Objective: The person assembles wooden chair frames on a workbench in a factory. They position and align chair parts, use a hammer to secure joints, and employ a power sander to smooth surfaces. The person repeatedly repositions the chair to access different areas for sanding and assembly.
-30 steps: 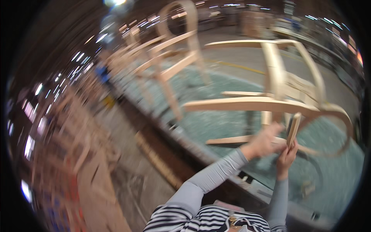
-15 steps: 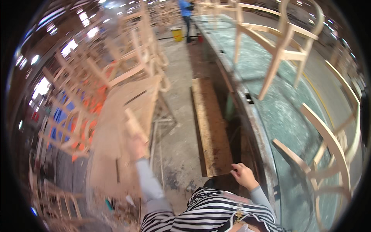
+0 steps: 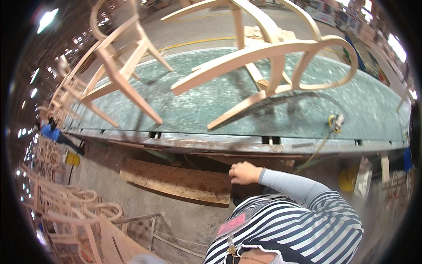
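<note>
My right hand [image 3: 245, 173] hangs in front of the long green table, with loosely curled fingers and nothing visible in them. It is nearest to the table's front edge and to a worn wooden plank [image 3: 176, 179] lying low beside it. Of my left arm only a bit of grey sleeve [image 3: 147, 259] shows at the lower edge; that hand is out of the picture. On the green tabletop [image 3: 184, 112], an unfinished wooden chair frame [image 3: 268, 48] lies tipped over, its curved rail to the right. Another bare chair frame [image 3: 116, 72] stands left of it.
A small round power tool [image 3: 336, 122] with a hose rests on the table at right. Below is a yellow bucket [image 3: 348, 176]. Stacked chair parts [image 3: 74, 211] and a wooden board [image 3: 116, 242] are at lower left. A person in blue [image 3: 52, 132] stands far left.
The view has swung right, from the aisle to face the green table. My left hand, earlier at a wood piece on the left-hand bench, has left the picture. My right hand remains low beside the table.
</note>
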Available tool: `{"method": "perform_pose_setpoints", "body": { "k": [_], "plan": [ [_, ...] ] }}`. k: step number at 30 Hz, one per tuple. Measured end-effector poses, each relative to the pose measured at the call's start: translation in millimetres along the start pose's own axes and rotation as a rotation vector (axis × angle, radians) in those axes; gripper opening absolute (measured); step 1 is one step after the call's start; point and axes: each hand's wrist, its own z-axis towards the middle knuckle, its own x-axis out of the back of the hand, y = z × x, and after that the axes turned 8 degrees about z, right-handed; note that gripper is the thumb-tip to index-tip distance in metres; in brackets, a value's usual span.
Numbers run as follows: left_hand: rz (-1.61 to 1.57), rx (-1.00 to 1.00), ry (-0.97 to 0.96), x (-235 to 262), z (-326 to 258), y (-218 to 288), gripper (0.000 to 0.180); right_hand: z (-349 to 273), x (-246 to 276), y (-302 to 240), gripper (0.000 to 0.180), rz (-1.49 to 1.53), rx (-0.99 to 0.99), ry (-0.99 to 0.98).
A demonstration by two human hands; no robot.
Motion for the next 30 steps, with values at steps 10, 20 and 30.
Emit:
{"method": "perform_pose_setpoints", "body": {
  "k": [10,20,30],
  "plan": [
    [-0.114,-0.248,-0.103,-11.1,-39.0,126.0,0.032,-144.1,102.5,178.7,0.020,0.135,-0.507,0.970],
    [-0.164,-0.362,-0.112,5.1,-117.0,243.0,0.033,-186.7,265.5,282.9,0.021,0.651,-0.262,1.533],
    [-0.198,-0.610,-0.227,22.7,-179.1,351.9,0.034,-127.8,417.9,266.3,0.052,1.329,0.406,1.695]
  ]
}}
